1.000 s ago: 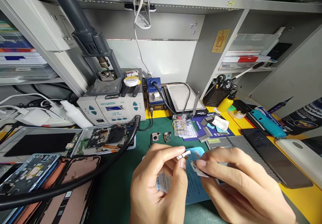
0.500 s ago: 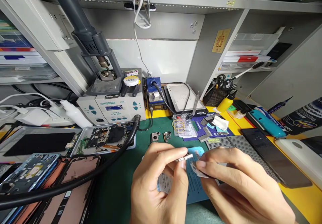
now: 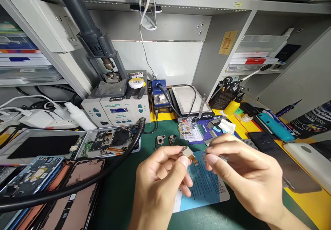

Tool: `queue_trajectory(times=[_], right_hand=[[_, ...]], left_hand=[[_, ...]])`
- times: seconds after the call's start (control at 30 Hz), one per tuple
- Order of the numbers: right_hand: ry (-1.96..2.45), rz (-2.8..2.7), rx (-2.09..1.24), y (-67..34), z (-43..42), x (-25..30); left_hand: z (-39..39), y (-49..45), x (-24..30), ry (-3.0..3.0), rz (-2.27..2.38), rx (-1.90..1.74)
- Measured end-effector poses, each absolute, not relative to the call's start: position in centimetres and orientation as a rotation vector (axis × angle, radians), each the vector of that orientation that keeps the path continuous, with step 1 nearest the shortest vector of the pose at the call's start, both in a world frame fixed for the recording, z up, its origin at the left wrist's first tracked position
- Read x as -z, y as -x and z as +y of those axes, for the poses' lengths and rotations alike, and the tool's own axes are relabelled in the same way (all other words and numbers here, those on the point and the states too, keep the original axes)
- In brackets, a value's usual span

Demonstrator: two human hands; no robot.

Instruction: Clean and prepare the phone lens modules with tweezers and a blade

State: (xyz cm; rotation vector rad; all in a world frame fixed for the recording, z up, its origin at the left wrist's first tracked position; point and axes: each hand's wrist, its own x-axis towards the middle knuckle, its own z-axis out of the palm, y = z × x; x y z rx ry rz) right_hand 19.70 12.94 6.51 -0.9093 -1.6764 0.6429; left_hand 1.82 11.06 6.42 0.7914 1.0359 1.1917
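My left hand (image 3: 162,180) pinches a phone camera module (image 3: 187,151) between thumb and index finger. The module shows a flat silvery face, and its brown flex cable (image 3: 193,160) sticks out toward the right. Close beside it, my right hand (image 3: 245,171) has thumb and fingers closed on a thin shiny grey piece (image 3: 222,157), mostly hidden by the fingers. Its narrow tip points at the module with a small gap between them. Under both hands lies a blue and white printed card (image 3: 204,185) on the green mat (image 3: 119,195).
Two more camera modules (image 3: 160,140) lie behind my hands. A thick black hose (image 3: 103,178) arcs across the left, over phone parts and a parts tray (image 3: 85,150). A soldering station (image 3: 119,111) stands at the back. A dark phone (image 3: 279,161) lies at right.
My left hand has turned the camera module, so its flat face and flex cable now show instead of its edge. My right hand has shifted its hold, and the thin piece is less visible.
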Motion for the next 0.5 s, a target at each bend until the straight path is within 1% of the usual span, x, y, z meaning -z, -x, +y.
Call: queue_trajectory(times=[0.1,0.27,0.5], right_hand=[[0.942,-1.559,-0.954,-19.80,13.08,-6.68],[1.004,-1.396,-1.338,-19.68,13.35,-7.14],[0.980,-1.276,-1.575,-19.99,13.86,-7.05]], left_hand=[[11.16,-1.83,-6.48,-0.777,1.018,-1.177],[11.31,-1.98,-6.60,-0.807,0.978,-1.157],[10.59,-2.70,-7.15,-0.884,1.094,-1.208]])
